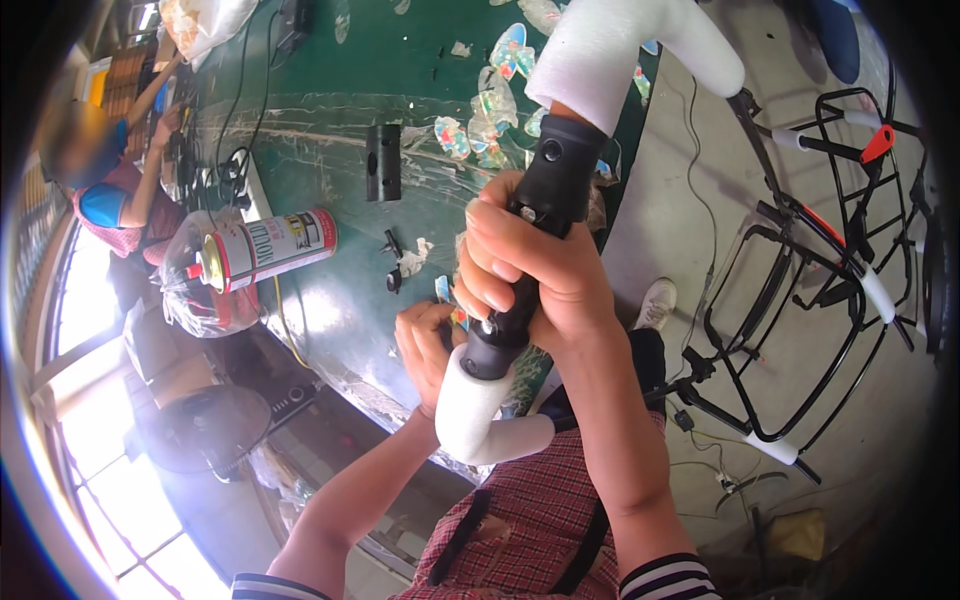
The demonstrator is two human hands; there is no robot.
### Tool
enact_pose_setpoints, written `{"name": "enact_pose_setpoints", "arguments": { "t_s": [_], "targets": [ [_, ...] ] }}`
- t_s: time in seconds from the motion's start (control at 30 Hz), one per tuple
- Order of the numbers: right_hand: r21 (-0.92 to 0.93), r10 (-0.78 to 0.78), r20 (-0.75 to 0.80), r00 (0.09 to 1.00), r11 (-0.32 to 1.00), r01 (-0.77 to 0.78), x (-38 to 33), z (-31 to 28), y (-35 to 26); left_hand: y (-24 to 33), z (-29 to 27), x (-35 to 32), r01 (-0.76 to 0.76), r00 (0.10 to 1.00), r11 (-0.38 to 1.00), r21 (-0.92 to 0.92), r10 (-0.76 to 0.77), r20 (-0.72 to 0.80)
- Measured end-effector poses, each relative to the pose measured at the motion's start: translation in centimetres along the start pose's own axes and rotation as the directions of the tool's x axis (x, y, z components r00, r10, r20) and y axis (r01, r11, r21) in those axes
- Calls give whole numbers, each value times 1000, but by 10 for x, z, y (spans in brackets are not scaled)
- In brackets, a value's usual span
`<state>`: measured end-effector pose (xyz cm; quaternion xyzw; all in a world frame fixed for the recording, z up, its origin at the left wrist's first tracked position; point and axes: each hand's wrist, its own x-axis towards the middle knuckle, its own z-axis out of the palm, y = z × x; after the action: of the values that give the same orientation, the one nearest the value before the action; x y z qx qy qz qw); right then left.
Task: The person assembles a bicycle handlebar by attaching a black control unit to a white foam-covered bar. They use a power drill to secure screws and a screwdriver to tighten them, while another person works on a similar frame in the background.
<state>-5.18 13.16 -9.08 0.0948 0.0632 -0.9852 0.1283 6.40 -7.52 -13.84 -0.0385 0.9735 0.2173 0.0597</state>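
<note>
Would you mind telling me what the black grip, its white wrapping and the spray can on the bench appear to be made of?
The black grip in the right hand looks like matte rubber or plastic: dull, no glare. The white wrapping seems to be foam sheet, soft-looking and faintly textured. The spray can is probably painted metal, given its glossy cylindrical body and shiny gold rim.

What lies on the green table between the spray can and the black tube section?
Bare green tabletop lies between the spray can and the black tube section in the head view; nothing sits there.
</note>
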Motion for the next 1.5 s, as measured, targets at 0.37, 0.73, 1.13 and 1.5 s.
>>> {"name": "enact_pose_setpoints", "arguments": {
  "t_s": [0.37,0.73,1.13,1.5],
  "targets": [
    [-98,-16,-139,990,995,2,-2,12,-3,-4,5,9,-130,990,991,21,131,-53],
    [-263,-133,-345,929,964,41,-6,25,0,37,-2,28,-278,939,960,21,277,-204],
    [-103,-12,-117,993,995,0,-2,10,-5,36,-6,27,-282,946,959,31,284,-157],
    [-20,-10,58,998,1000,11,2,-1,-2,15,-2,19,-207,973,977,54,211,-90]
  ]
}}
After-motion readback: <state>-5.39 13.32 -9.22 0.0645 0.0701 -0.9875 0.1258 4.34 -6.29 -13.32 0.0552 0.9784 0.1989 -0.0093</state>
